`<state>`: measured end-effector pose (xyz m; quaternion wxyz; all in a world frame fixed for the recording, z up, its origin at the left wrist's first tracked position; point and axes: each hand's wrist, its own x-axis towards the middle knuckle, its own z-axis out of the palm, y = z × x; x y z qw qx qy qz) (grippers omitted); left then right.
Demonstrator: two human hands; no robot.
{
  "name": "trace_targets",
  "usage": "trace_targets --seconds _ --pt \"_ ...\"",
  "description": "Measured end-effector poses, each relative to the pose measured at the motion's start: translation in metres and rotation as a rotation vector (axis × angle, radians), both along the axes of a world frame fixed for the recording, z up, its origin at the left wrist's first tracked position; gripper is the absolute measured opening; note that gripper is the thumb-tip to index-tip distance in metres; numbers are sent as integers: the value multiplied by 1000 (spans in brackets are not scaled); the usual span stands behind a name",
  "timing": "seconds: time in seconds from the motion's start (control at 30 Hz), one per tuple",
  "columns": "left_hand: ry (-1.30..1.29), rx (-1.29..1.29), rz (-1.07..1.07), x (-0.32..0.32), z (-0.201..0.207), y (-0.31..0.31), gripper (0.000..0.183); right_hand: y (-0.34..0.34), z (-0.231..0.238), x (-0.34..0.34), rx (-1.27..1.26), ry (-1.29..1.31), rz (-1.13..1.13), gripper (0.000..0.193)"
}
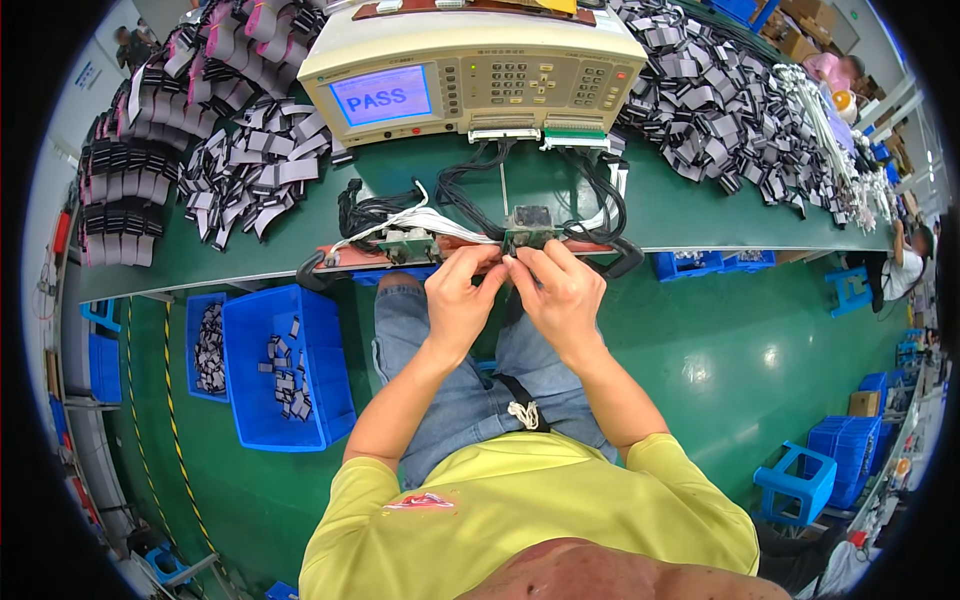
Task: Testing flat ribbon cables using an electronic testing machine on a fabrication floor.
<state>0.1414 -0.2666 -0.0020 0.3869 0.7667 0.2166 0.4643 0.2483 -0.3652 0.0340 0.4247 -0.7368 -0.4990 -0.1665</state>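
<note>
My left hand [462, 305] and my right hand [560, 300] meet at the near edge of the green bench. Thumbs and forefingers of both are pinched together, fingertips almost touching. Between them shows a small dark piece [509, 250], mostly hidden by the fingers; its kind is unclear. It sits right at the front of a test fixture with a green board and a dark block [531, 220]. To the left of that, a second green board socket [408, 243] is fixed on the same red strip. Black cables [470, 190] and white wires [440, 222] run into the fixture.
Behind the fixture stands a cream bench tester [470, 75] with a lit screen. Piles of short grey ribbon cables [262, 160] lie left, and another cable heap [700, 100] right. A blue bin [335, 370] is on the floor at left; a blue stool [797, 484] stands at lower right.
</note>
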Motion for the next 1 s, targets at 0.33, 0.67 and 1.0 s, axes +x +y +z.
trace_targets --seconds 0.33,0.67,1.0 --pt "22 76 38 4 -5 3 20 7 -10 -5 46 9 -81 18" --pt "52 110 38 3 5 4 17 9 -11 -3 34 -23 -105 25" --pt "301 441 321 -68 77 206 19 -27 -7 0 77 60 151 26"
